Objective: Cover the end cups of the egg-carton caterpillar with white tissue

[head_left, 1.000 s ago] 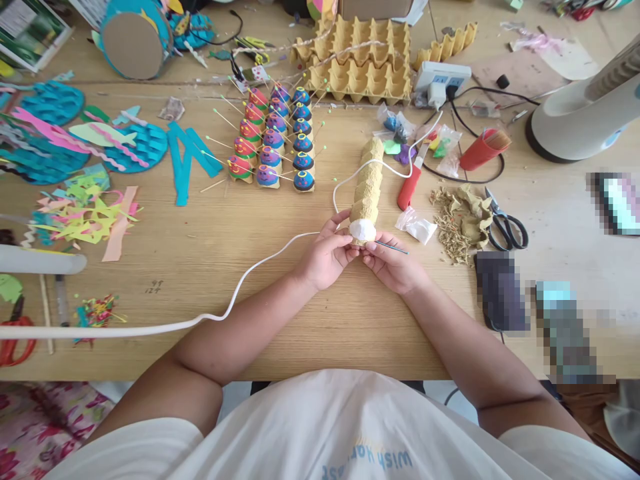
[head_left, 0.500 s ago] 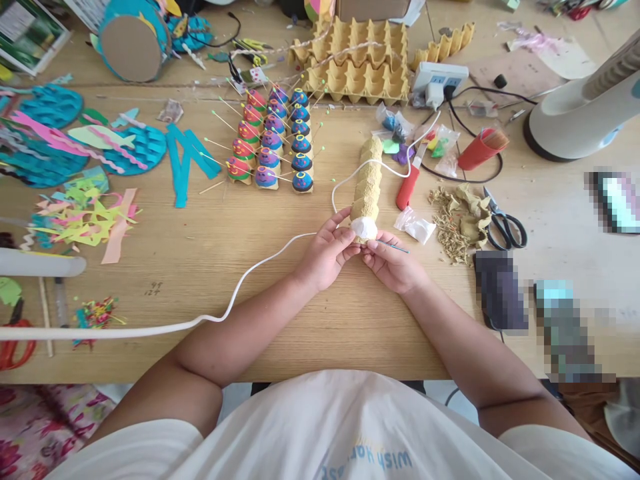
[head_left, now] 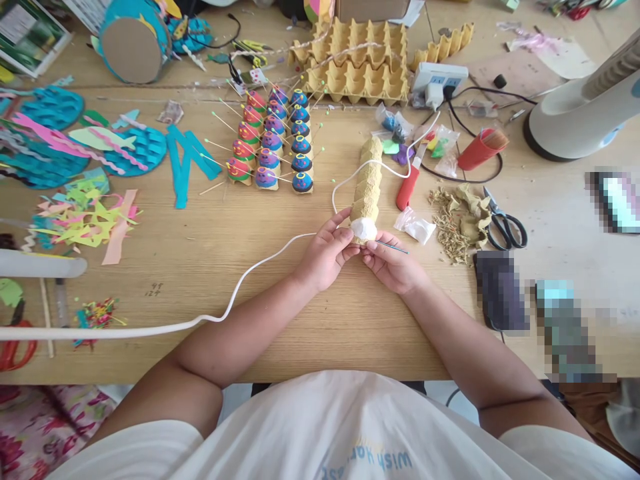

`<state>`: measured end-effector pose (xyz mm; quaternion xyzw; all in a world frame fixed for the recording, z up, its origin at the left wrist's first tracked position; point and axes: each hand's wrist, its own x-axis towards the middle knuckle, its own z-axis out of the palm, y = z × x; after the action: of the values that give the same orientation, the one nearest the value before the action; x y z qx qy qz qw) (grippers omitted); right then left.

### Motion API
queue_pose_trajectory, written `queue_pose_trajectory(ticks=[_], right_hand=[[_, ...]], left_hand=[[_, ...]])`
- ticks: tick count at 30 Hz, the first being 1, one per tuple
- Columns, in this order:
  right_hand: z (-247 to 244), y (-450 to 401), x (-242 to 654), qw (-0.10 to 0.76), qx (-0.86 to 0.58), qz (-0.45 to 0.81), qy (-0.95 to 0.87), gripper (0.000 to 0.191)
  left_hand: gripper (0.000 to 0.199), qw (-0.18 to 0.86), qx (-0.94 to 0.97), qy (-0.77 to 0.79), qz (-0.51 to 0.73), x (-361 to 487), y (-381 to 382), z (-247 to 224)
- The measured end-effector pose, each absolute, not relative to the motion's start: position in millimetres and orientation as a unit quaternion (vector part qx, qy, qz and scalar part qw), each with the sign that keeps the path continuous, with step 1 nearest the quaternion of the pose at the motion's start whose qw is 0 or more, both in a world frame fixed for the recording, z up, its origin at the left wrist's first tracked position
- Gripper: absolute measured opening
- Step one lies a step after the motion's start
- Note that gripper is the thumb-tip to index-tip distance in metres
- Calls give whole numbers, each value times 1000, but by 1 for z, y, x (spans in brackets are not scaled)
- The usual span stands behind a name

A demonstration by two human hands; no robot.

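A strip of egg carton cups (head_left: pixel 367 183) points away from me, its near cup covered with white clay (head_left: pixel 365 229). My left hand (head_left: pixel 327 252) grips the near end from the left, with the thumb against the white clay. From the right, my right hand (head_left: pixel 393 263) pinches the same end, and a thin dark stick (head_left: pixel 393 247) juts out to the right from between its fingers. A white cable (head_left: pixel 345 179) passes over the strip. Just right of it lie a red-handled knife (head_left: pixel 409 187) and a small plastic bag with white clay (head_left: pixel 416 225).
Painted egg-cup strips (head_left: pixel 270 140) with pins stand behind at left. Further back are egg trays (head_left: pixel 357 63) and a power strip (head_left: pixel 440 79). Scissors (head_left: pixel 506 223) and carton scraps (head_left: pixel 460 220) lie right; paper cutouts (head_left: pixel 95 213) lie left. A lamp base (head_left: pixel 565 127) stands far right.
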<state>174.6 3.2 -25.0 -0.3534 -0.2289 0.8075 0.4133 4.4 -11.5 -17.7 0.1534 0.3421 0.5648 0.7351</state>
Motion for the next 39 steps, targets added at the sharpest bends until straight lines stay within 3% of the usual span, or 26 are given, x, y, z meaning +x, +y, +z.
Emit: queue_pose_trajectory(ticks=[22,39], right_hand=[[-23,0,173,422,-343,803,-244,39],[-24,0,174,429,-366,777,-280,35]], left_hand=[[50,743,143,339,559,5,-12,-14],[58,750,146,341,547,3,-11,-17]])
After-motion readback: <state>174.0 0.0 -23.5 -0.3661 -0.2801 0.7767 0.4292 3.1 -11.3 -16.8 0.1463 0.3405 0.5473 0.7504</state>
